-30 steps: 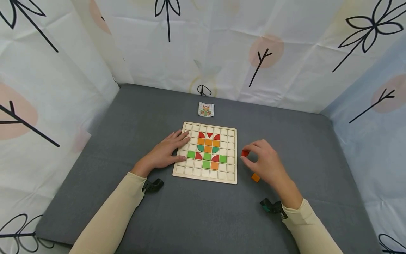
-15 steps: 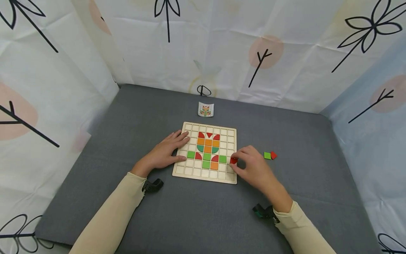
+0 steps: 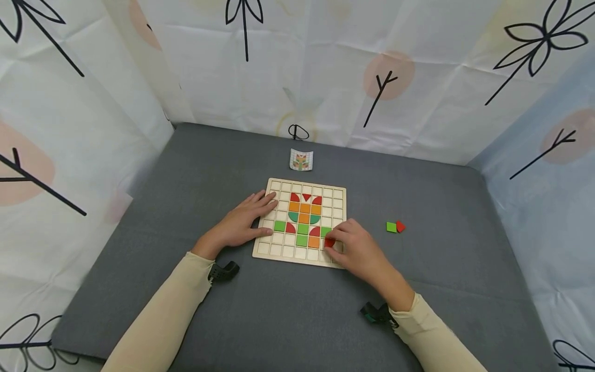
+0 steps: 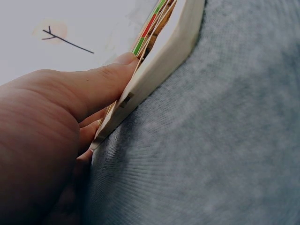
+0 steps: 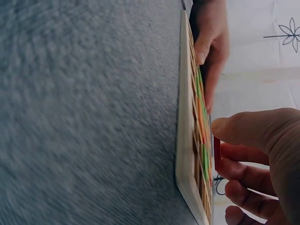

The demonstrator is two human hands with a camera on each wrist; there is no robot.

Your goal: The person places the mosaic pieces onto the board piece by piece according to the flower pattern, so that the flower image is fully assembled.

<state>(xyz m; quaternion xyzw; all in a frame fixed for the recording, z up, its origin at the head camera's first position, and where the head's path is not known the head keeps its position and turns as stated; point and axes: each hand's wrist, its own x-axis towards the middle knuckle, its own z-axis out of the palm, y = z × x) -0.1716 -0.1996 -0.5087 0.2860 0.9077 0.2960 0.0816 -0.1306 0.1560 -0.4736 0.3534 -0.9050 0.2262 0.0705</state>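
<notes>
A square wooden grid board (image 3: 279, 250) lies on the grey table, with red, orange, green and teal tiles set in its middle cells. My left hand (image 3: 239, 221) rests on the board's left edge, fingers straight; in the left wrist view its thumb (image 4: 105, 84) lies on the board's rim. My right hand (image 3: 360, 253) pinches a red tile (image 3: 329, 243) between thumb and fingers, over the board's lower right cells beside an orange tile (image 3: 313, 242). In the right wrist view that red tile (image 5: 217, 153) stands edge-on, close over the board's surface.
A green tile (image 3: 391, 227) and a red tile (image 3: 401, 226) lie together on the table right of the board. Behind the board lies a small pattern card (image 3: 301, 160). White printed cloth (image 3: 325, 77) hangs around the table's back and sides.
My right hand has carried the red tile leftward from beside the board to over its lower right cells, uncovering the loose green and red tiles. The left hand stays put.
</notes>
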